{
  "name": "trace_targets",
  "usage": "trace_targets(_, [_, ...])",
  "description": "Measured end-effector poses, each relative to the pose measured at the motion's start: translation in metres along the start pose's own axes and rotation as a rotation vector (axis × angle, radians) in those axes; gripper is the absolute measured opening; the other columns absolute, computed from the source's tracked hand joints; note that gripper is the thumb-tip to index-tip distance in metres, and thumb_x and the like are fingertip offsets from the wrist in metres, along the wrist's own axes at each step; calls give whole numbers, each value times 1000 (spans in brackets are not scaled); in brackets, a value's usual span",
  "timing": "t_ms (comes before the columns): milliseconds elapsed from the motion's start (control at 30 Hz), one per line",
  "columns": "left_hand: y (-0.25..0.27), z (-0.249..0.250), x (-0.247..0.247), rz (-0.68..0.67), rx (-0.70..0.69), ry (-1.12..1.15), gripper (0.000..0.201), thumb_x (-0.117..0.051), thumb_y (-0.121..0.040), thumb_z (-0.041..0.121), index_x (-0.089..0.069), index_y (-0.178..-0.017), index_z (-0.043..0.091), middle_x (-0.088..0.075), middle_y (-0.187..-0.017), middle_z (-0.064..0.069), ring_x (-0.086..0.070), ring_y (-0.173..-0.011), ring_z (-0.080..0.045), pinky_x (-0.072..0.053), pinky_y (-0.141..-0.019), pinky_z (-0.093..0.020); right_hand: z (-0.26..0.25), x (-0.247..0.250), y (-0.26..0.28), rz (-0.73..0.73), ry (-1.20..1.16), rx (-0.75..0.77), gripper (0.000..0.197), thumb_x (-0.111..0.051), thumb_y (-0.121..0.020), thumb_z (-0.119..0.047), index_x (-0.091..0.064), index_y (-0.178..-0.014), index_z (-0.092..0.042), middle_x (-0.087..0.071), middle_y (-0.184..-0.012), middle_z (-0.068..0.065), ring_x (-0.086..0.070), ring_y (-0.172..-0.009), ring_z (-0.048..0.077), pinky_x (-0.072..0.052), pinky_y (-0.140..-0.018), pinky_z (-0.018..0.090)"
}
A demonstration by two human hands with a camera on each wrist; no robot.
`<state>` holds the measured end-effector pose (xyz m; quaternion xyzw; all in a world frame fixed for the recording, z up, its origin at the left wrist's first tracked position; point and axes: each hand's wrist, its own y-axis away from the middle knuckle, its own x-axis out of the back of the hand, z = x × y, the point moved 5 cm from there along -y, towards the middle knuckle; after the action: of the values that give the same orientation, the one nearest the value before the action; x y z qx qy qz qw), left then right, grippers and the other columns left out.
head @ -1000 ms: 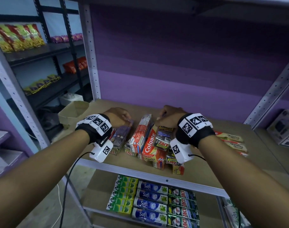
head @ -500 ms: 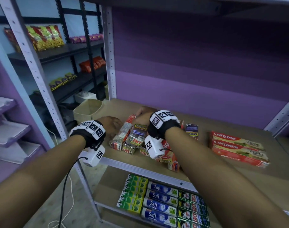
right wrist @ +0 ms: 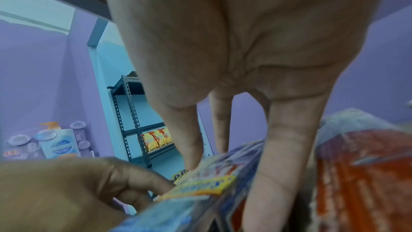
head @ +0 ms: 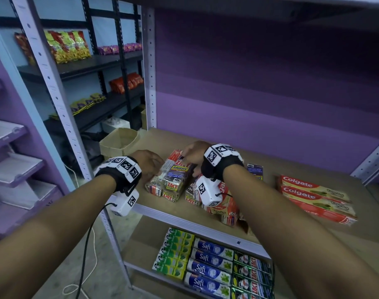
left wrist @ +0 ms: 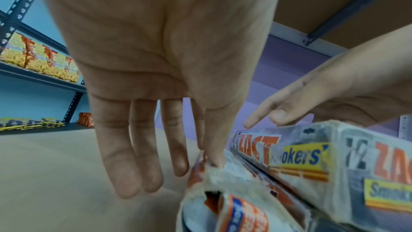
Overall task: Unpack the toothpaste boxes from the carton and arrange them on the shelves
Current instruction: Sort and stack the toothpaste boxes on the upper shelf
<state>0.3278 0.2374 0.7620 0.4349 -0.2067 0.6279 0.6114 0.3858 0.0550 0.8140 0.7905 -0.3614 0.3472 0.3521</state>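
A plastic-wrapped Zact Smokers toothpaste pack (head: pixel 176 178) (left wrist: pixel 301 156) (right wrist: pixel 200 191) lies on the brown shelf board (head: pixel 270 169). My right hand (head: pixel 194 154) (right wrist: pixel 234 138) rests on its far end with straight fingers, the thumb on top and one finger down its right side. My left hand (head: pixel 150 164) (left wrist: pixel 156 147) hangs with straight fingers just left of it, the thumb touching a torn red-and-white pack (left wrist: pixel 234 209). A red Colgate pack (head: pixel 229 205) lies under my right wrist. Loose Colgate boxes (head: pixel 313 195) lie to the right. An open carton (head: pixel 119 141) stands beyond the shelf's left end.
The lower shelf holds rows of green boxes (head: pixel 175 255), Safi boxes (head: pixel 210 266) and Zact boxes (head: pixel 252 275). A grey upright post (head: pixel 149 83) stands at the back left corner. Snack bags (head: pixel 65 46) fill a black rack further left. A small blue box (head: pixel 255 170) lies behind my right wrist.
My view has swung left. Both hands have closed in on the Zact pack, the right hand coming off the Colgate pack onto it. The pile sits more tightly together.
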Motion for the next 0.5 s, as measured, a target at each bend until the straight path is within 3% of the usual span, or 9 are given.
trace_targets(100, [0,17,8,101,-120,-229,29,-63,-86,18,-70,-113,25,-68,-114,9,-60,-88,-1,-41,-65,-5,11,14,15,-19,-75,42,27,-68,-88,-10,-68,-115,-11,-65,-94,8,-66,-84,25,-59,-86,45])
trace_targets(200, [0,41,12,137,-171,-233,19,-63,-87,23,-71,-102,31,-70,-107,9,-62,-98,-10,-47,-85,-18,28,30,40,-62,-142,75,20,-60,-91,0,-65,-107,-11,-62,-81,12,-61,-60,19,-56,-54,27])
trace_targets(267, [0,62,13,149,-224,-235,16,-61,-88,27,-70,-100,33,-70,-104,9,-64,-95,-14,-52,-89,-29,39,39,56,-57,-104,80,21,-56,-93,0,-65,-106,-13,-63,-73,9,-59,-52,16,-50,-46,22])
trace_targets(300, [1,72,12,155,-246,-261,16,-60,-89,30,-69,-101,34,-68,-103,11,-64,-93,-13,-52,-87,-29,45,43,61,-37,-53,76,23,-54,-94,-1,-67,-105,-17,-64,-74,7,-61,-56,18,-51,-49,23])
trace_targets(367, [3,89,7,168,-309,-308,19,-61,-89,36,-68,-106,35,-61,-101,14,-58,-83,-6,-45,-77,-19,54,49,70,-7,68,100,31,-52,-93,-1,-69,-105,-23,-65,-82,-1,-63,-72,19,-52,-58,24])
trace_targets(433, [5,103,-1,169,-388,-300,19,-65,-88,38,-69,-106,35,-57,-95,17,-51,-75,6,-36,-65,-8,63,49,75,-15,167,123,36,-50,-92,0,-70,-109,-24,-64,-98,-4,-65,-93,20,-52,-68,24])
trace_targets(500, [9,114,-8,144,-446,-277,22,-68,-86,44,-69,-106,36,-53,-90,25,-48,-78,11,-32,-65,-4,71,48,80,-39,289,134,37,-52,-92,-1,-68,-119,-22,-62,-117,-1,-62,-109,20,-51,-80,26])
